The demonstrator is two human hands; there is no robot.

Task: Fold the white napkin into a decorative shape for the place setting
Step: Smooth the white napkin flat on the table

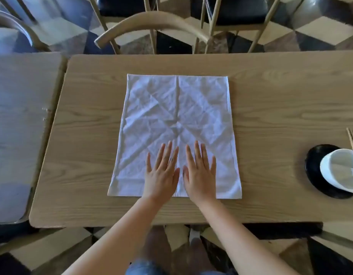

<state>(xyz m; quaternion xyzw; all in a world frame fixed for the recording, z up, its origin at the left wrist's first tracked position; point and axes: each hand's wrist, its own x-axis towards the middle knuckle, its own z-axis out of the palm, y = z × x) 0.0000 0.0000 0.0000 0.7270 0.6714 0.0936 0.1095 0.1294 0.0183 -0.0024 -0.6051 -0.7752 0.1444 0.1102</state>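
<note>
Left hand (pixel 161 173), right hand (pixel 199 173) flat, fingers spread, pressing creased white napkin (pixel 151 108) unfolded on table (pixel 271 96).

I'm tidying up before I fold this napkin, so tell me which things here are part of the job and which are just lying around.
Part of the job:
- white napkin, spread flat on the table
- left hand and right hand, both pressed flat on its near half

Just lying about:
- white bowl on a black plate at the right edge
- chopsticks behind the bowl
- chair across the table
</note>
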